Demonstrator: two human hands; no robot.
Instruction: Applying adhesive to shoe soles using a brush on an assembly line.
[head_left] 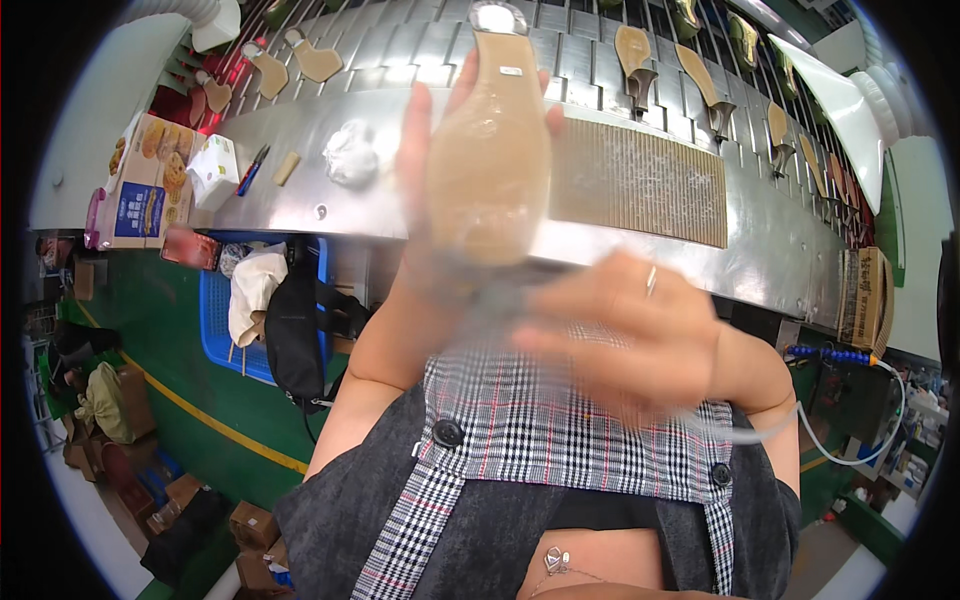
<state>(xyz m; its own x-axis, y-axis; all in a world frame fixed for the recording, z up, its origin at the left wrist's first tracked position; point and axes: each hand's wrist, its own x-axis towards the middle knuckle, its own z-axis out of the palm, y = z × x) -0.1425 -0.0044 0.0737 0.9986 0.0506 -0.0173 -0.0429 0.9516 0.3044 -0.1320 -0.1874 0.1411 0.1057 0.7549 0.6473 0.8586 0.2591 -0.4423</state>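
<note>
A tan shoe sole (490,150), with a small pale label near its narrow end, is held up over the metal workbench. My left hand (414,140) grips it from beneath, fingers showing along both sides. My right hand (630,330), wearing a ring and smeared by motion, is curled close to the sole's wide near end. At its fingertips is a blurred grey thing (495,305) whose kind I cannot make out. A clear hose (745,434) passes below my right wrist.
On the metal bench (285,210) lie a crumpled white wad (350,155), a blue pen (253,170), a tissue pack (213,172) and a ribbed mat (640,180). Behind runs a slatted conveyor (580,60) with several soles. A blue basket (215,330) stands at lower left.
</note>
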